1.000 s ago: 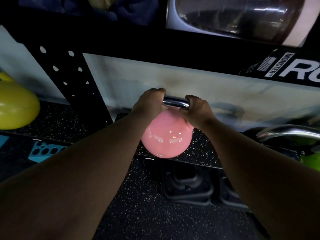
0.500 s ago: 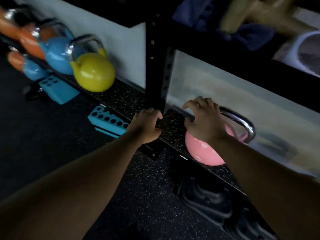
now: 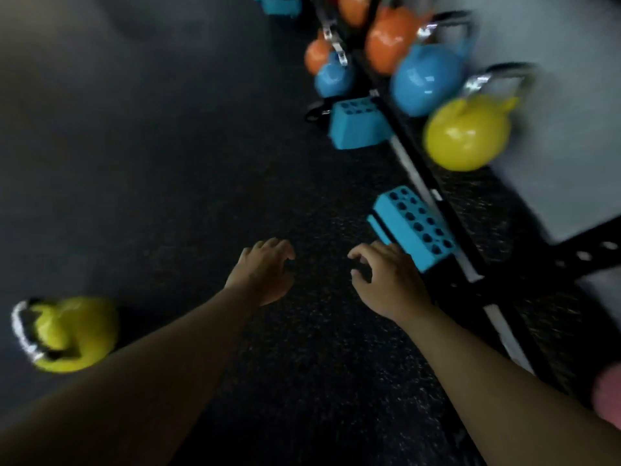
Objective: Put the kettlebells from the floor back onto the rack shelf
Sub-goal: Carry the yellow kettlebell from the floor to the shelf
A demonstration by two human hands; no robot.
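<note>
Floor: one yellow kettlebell lying at far left, well apart from both hands. Rack shelf: we count a second yellow bell, a blue bell and an orange bell; a pink bell shows at the right edge. Our left hand and right hand: empty, fingers loosely spread above the floor.

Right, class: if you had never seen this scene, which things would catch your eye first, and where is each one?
Brightest is the yellow kettlebell lying alone on the dark floor at far left, and a second yellow kettlebell on the shelf at upper right, next to a blue kettlebell. In the middle, the left hand and right hand hang open and empty above the floor.
</note>
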